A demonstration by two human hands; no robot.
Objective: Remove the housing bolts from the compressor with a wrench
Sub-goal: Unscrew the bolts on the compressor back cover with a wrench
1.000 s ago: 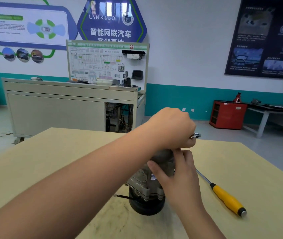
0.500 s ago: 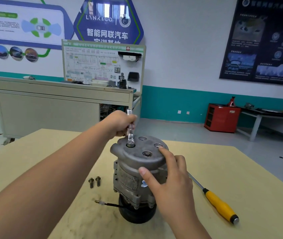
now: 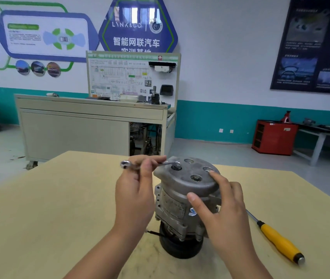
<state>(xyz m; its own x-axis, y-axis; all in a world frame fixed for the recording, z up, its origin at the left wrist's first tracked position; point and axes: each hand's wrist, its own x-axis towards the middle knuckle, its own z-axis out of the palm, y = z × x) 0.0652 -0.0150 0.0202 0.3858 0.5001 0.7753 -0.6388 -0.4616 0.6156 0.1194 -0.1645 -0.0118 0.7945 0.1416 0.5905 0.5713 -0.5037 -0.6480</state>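
Pinching the wrench (image 3: 167, 163) only lightly, the left hand (image 3: 135, 190) risks it slipping off the bolt (image 3: 176, 165) and rounding it; the compressor (image 3: 182, 190), upright mid-worktop (image 3: 59, 208) toward the near edge, could twist under the right hand (image 3: 226, 210) clasping its top.

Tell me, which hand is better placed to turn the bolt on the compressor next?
Left. The left hand pinches the wrench, whose far end sits on the bolt; the right hand grips the compressor, steadying it.

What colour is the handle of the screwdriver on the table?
The screwdriver handle is yellow, seen in the head view.
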